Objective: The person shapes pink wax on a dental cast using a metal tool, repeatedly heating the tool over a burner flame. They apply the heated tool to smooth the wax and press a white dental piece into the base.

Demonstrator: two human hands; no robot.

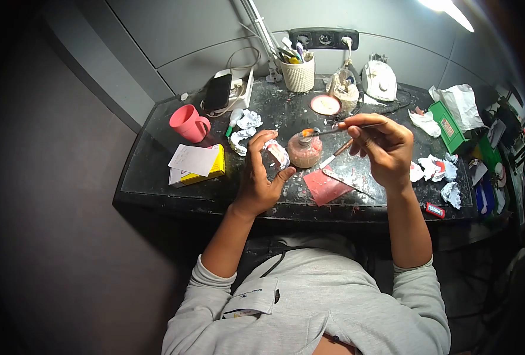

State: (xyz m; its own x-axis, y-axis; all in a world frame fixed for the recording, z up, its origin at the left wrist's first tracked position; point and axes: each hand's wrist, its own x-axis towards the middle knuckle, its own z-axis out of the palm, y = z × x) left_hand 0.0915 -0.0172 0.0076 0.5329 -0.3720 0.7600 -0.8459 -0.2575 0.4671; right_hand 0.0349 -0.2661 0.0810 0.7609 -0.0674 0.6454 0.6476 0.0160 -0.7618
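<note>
My left hand (261, 174) is curled around a white dental cast (277, 155) with pink wax on it, its thumb and fingers on either side. A glass spirit burner (305, 154), pinkish and speckled, stands just right of the cast, with a small orange flame at its top. My right hand (382, 145) pinches a thin wax-carving tool (331, 131), whose tip is at the flame. Below the burner lies a pink wax sheet (324, 188). A brown-handled wax knife (338, 154) and a slim metal instrument (348, 183) rest beside and partly over the sheet.
A pink mug (190, 124), a yellow box (216, 167) with paper on it, and more casts (239, 142) sit at left. Behind are a phone (217, 92), a tool cup (298, 76) and a white device (379, 81). Several cast pieces (434, 168) and a green box (449, 127) lie at right.
</note>
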